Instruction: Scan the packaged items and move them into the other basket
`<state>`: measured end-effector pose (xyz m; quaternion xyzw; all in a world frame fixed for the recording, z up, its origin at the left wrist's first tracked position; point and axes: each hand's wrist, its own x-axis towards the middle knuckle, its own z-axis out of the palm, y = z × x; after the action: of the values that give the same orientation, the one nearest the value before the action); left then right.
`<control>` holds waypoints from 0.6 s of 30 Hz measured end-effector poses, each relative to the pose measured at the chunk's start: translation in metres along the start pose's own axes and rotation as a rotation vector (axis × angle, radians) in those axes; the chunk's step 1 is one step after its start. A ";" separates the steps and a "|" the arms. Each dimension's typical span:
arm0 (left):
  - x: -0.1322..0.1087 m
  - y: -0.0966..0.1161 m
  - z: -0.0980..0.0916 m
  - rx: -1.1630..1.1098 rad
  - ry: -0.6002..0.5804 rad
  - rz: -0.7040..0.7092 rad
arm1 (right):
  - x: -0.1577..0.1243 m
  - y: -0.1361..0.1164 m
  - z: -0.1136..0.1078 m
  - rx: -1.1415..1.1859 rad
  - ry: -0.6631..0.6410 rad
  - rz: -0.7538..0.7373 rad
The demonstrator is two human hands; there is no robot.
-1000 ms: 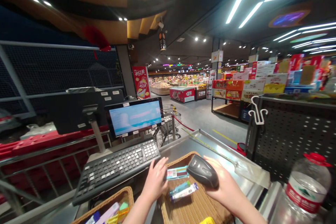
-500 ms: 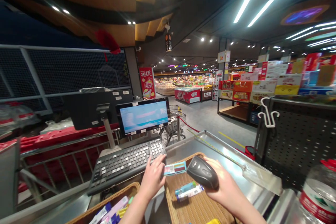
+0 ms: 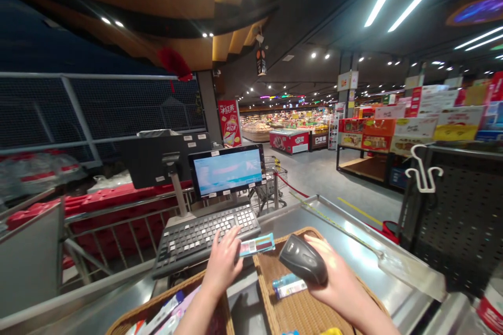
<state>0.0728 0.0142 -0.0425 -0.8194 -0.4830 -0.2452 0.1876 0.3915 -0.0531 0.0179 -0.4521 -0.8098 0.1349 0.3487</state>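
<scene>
My left hand holds a narrow light-blue packet with a barcode, its grip partly hidden behind the fingers. Some of its fingers stretch over the right part of the black keyboard; whether they touch the keys I cannot tell. In my right hand is a black handheld barcode scanner, its head pointing left toward the packet's end, with a small gap between. Beneath the scanner stands a wicker basket holding a blue-and-white tube-like pack. Under my left forearm, another wicker basket holds several packs.
A lit monitor stands behind the keyboard. The metal counter carries a transparent flat item at right. A white hanger hangs on a black perforated rack. A large bottle stands at the lower right edge.
My left hand has moved left over the keyboard with the packet, drawing it away from the scanner and the right basket. The whole view has turned slightly left.
</scene>
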 end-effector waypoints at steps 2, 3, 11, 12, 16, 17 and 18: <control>-0.003 -0.004 -0.005 0.013 0.010 -0.020 | 0.003 -0.006 0.004 0.013 -0.004 -0.003; -0.005 -0.006 -0.007 0.022 0.015 -0.032 | 0.004 -0.010 0.006 0.021 -0.009 -0.001; -0.012 -0.021 -0.030 0.077 0.038 -0.079 | 0.014 -0.037 0.019 0.069 -0.022 -0.002; -0.012 -0.023 -0.033 0.081 0.041 -0.080 | 0.015 -0.040 0.021 0.076 -0.020 -0.008; -0.012 -0.029 -0.044 0.098 0.053 -0.087 | 0.018 -0.048 0.029 0.127 0.001 -0.035; -0.012 -0.030 -0.047 0.104 0.056 -0.088 | 0.019 -0.050 0.031 0.141 0.005 -0.039; -0.012 -0.032 -0.049 0.109 0.059 -0.088 | 0.019 -0.053 0.032 0.153 0.006 -0.044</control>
<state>0.0289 -0.0064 -0.0072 -0.7784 -0.5254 -0.2505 0.2352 0.3289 -0.0630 0.0312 -0.4069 -0.8058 0.1873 0.3874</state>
